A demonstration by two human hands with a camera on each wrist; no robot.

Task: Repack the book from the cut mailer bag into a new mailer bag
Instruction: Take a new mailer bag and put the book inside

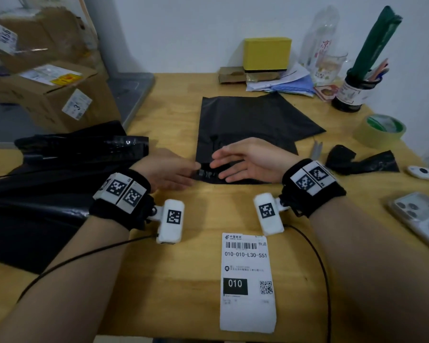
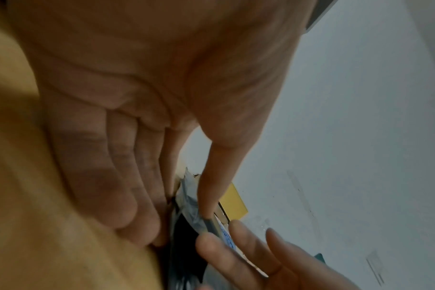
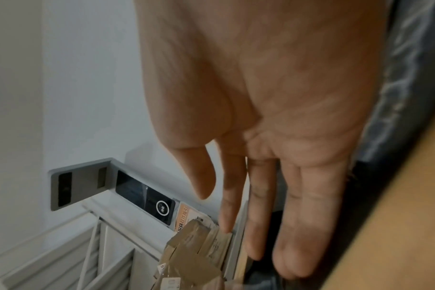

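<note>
Both hands meet at the near edge of a black mailer bag [image 1: 245,129] lying flat on the wooden surface [image 1: 203,219]. Left hand [image 1: 166,169] lies low at the bag's near left corner; in the left wrist view its thumb and forefinger pinch the edge of the bag's glossy flap [image 2: 189,208], while the other fingers [image 2: 104,186] stretch along the surface. Right hand [image 1: 248,160] hovers over the same edge, palm turned inward, fingers straight and slightly spread, holding nothing; the right wrist view shows its fingers [image 3: 308,215] extended and relaxed. Whether its fingertips touch the bag cannot be told.

The bag looks flat; the book is not visible in any view, so whether it lies inside cannot be told. Left of the bag, a heap of crumpled black plastic [image 1: 67,164] spreads over the surface's left side. A torn scrap of black plastic [image 1: 362,160] lies to the right, near a roll of tape [image 1: 382,129]. A white shipping label [image 1: 248,280] with a barcode lies nearer the person, between the forearms. A phone [image 1: 421,219] rests at the right edge. Along the far edge stand a yellow box [image 1: 266,53], a clear bottle [image 1: 322,38], and a dark jar [image 1: 354,91] holding pens. Cardboard boxes [image 1: 50,78] are stacked beyond the surface's left end.
</note>
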